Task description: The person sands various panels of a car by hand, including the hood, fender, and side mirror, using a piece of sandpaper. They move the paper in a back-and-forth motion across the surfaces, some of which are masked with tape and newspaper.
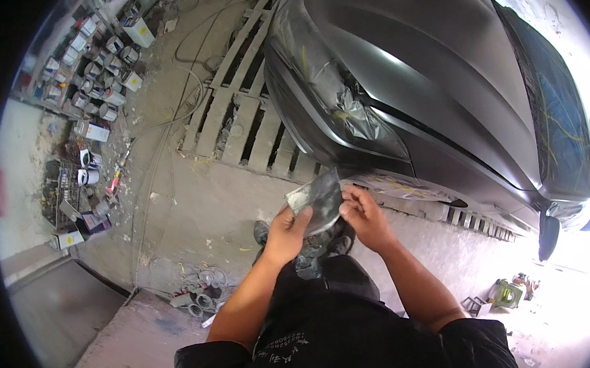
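Note:
In front of my body I hold a thin, dark grey, shiny sheet (325, 201) with a pale patch at its upper left corner. I cannot tell its material. My left hand (286, 236) is closed on the sheet's left edge, thumb lying on top. At the right edge, my right hand (367, 218) has its thumb and fingers pinched together on the sheet. Beyond my hands stands a dark grey matte car (431, 72), its headlight area covered with crinkled clear film (362, 121) and its windshield with masking film (554, 97).
Slatted pallets (236, 130) lie on the floor beside the car's front. Hoses (196, 88) trail across the concrete. Many paint cans (106, 112) crowd the left wall. Spray guns or cups (204, 301) sit at lower left. A green container (506, 293) stands at right.

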Action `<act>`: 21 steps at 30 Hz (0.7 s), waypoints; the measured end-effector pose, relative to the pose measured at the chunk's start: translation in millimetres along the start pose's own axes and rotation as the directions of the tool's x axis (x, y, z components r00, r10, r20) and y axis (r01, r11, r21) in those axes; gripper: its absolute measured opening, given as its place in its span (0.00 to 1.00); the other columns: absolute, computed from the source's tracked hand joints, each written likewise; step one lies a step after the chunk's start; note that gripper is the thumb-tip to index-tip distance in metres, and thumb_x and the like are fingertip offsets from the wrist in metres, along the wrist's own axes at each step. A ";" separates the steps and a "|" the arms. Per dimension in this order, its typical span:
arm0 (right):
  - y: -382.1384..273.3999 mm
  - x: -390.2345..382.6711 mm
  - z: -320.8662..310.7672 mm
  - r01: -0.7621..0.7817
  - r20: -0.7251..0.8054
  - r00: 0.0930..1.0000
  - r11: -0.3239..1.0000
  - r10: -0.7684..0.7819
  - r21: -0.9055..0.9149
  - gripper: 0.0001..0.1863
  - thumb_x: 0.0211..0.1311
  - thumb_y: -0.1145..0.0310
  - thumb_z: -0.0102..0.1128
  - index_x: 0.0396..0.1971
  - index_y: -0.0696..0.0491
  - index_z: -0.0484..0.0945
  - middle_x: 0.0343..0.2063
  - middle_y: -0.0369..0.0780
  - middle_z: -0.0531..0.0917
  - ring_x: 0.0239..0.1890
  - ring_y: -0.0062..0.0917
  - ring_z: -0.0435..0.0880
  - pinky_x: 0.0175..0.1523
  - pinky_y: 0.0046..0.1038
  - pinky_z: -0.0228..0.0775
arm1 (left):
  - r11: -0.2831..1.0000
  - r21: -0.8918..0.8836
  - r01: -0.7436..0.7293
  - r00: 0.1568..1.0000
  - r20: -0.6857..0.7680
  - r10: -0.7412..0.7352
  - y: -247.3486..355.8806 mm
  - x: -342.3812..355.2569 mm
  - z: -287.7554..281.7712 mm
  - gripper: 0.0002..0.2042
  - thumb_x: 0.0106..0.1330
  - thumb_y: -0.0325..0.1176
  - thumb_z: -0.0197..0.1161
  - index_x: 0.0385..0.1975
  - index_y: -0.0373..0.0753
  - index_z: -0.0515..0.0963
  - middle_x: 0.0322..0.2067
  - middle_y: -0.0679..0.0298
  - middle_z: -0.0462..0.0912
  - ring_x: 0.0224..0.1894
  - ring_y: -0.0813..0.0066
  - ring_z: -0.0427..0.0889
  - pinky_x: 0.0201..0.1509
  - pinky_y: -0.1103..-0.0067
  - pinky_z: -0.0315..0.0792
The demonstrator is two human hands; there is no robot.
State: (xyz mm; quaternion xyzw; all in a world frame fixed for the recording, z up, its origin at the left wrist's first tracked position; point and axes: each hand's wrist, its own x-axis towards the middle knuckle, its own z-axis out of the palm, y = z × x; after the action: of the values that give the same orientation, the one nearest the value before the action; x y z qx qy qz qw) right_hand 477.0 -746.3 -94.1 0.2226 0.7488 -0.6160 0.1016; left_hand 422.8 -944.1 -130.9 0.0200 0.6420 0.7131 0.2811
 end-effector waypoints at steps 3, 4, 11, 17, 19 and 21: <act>-23.5 -2.0 16.1 0.137 0.168 0.976 0.991 -0.137 0.015 0.42 0.65 0.57 0.62 0.70 0.60 0.51 0.69 0.52 0.56 0.72 0.38 0.56 0.71 0.37 0.53 | 0.843 0.410 -0.348 0.931 0.045 0.363 49.7 -0.2 -6.2 0.14 0.67 0.28 0.57 0.51 0.31 0.75 0.51 0.44 0.75 0.53 0.43 0.75 0.56 0.67 0.70; -28.9 3.7 21.5 0.222 0.173 0.959 0.974 -0.226 0.042 0.47 0.64 0.49 0.61 0.70 0.61 0.48 0.70 0.53 0.52 0.74 0.40 0.49 0.74 0.39 0.43 | 0.818 0.450 -0.358 0.927 0.070 0.368 58.6 -0.5 -4.3 0.15 0.68 0.27 0.56 0.53 0.33 0.75 0.54 0.45 0.75 0.55 0.47 0.76 0.60 0.70 0.69; -51.4 20.1 44.0 0.025 0.253 0.933 0.749 -0.256 0.663 0.56 0.60 0.38 0.60 0.72 0.59 0.40 0.70 0.46 0.53 0.72 0.36 0.53 0.73 0.37 0.45 | 0.477 0.639 -0.604 0.786 0.378 0.489 103.4 23.1 15.1 0.25 0.64 0.32 0.56 0.61 0.29 0.67 0.66 0.41 0.61 0.68 0.40 0.59 0.70 0.53 0.53; -101.2 50.6 46.4 -0.317 0.317 0.948 0.019 0.023 0.948 0.38 0.69 0.38 0.42 0.68 0.52 0.60 0.66 0.44 0.64 0.69 0.42 0.61 0.73 0.46 0.47 | 0.287 0.618 -0.732 0.681 0.655 0.326 142.2 59.6 -7.8 0.34 0.68 0.51 0.49 0.63 0.26 0.64 0.68 0.41 0.58 0.72 0.42 0.54 0.72 0.53 0.47; -101.8 61.5 45.6 -0.225 0.223 0.974 -0.119 -0.029 0.967 0.35 0.70 0.41 0.42 0.66 0.53 0.62 0.65 0.45 0.66 0.68 0.39 0.62 0.74 0.43 0.47 | 0.257 0.592 -0.764 0.645 0.709 0.285 151.5 69.3 -16.6 0.34 0.68 0.53 0.50 0.62 0.26 0.64 0.67 0.42 0.59 0.72 0.44 0.54 0.72 0.53 0.47; -106.2 69.8 44.5 -0.120 0.100 0.990 -0.204 -0.104 0.972 0.31 0.70 0.47 0.45 0.64 0.53 0.65 0.64 0.45 0.69 0.67 0.39 0.64 0.74 0.41 0.48 | 0.290 0.534 -0.794 0.600 0.766 0.232 159.6 82.6 -32.3 0.35 0.69 0.55 0.47 0.63 0.27 0.64 0.68 0.43 0.59 0.72 0.45 0.53 0.73 0.54 0.46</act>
State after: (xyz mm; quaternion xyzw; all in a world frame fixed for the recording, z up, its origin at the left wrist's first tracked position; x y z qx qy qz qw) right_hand 361.5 -789.9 -40.6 0.1789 -0.0176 -0.9824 -0.0512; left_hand 280.8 -941.0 -16.1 0.5774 0.7410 0.3120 0.1421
